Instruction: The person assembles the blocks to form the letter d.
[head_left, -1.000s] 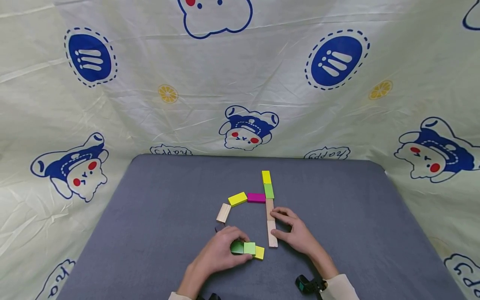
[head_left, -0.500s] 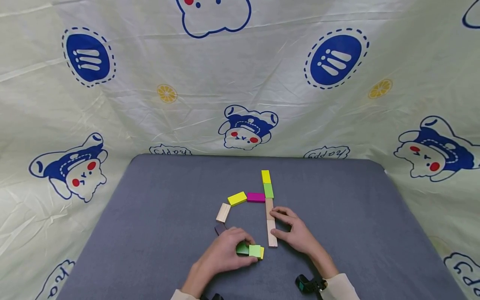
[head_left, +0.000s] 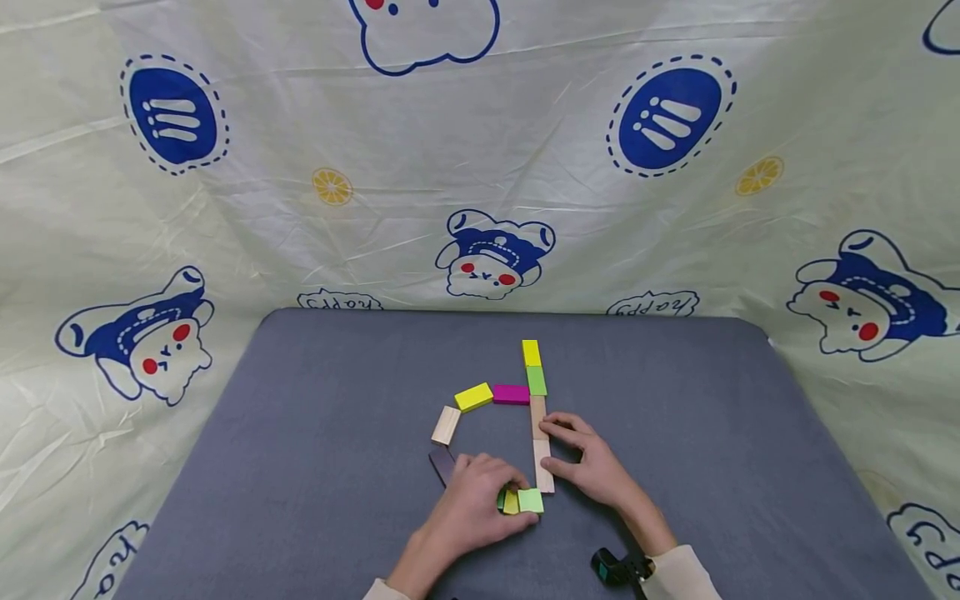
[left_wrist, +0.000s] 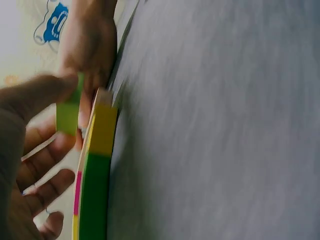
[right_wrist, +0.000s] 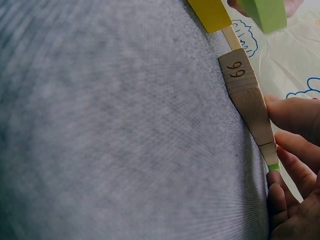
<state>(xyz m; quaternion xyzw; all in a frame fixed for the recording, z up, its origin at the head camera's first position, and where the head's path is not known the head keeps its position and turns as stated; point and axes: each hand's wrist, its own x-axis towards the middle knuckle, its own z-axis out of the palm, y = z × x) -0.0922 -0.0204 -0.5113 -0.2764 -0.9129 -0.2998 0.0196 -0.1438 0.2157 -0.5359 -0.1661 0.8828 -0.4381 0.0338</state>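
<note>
My left hand (head_left: 476, 504) pinches a light green block (head_left: 530, 501) between thumb and fingers, raised above the table in the left wrist view. Below it lie a yellow block (left_wrist: 103, 130) and a dark green block (left_wrist: 95, 197), end to end; the hand partly hides both in the head view. My right hand (head_left: 600, 471) touches the right side of a column with its thumb and fingertips. Two plain wooden blocks, a nearer one (head_left: 543, 462) and a farther one (head_left: 539, 417), make up that part. The nearer block's end carries a printed number in the right wrist view.
Farther up the column are a green block (head_left: 536, 381) and a yellow end block (head_left: 531, 352). Leftward curve a magenta block (head_left: 511, 395), another yellow block (head_left: 474, 397), a wooden block (head_left: 446, 425) and a dark block (head_left: 441, 464). All lie on a grey-covered table (head_left: 322, 467) before a printed curtain.
My left hand has moved right with the light green block, from the left of the yellow block's right end to near the column's foot. My right hand has stayed in place.
</note>
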